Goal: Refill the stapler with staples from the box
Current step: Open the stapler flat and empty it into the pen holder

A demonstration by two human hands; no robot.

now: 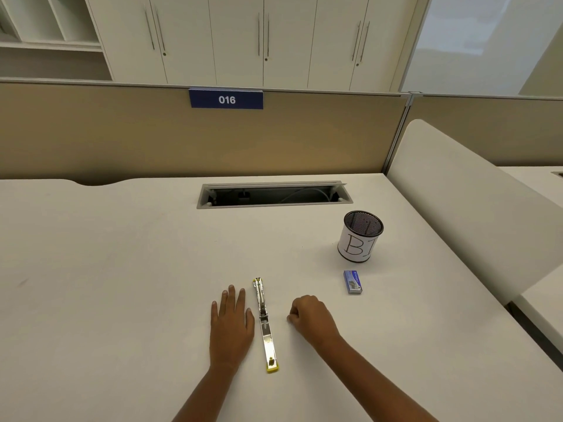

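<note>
A yellow and silver stapler (265, 324) lies folded out flat on the white desk, its metal channel facing up, lengthwise between my hands. My left hand (231, 322) rests flat on the desk just left of it, fingers spread, holding nothing. My right hand (310, 316) sits to the right of the stapler, curled into a loose fist with the knuckles on the desk; nothing shows in it. The small blue staple box (352, 281) lies shut on the desk, further right and a little beyond my right hand.
A black mesh pen cup (361, 237) with a white label stands behind the staple box. A cable slot (274, 194) opens in the desk at the back. A tan partition (182, 138) bounds the far edge, and a white divider (475, 208) bounds the right.
</note>
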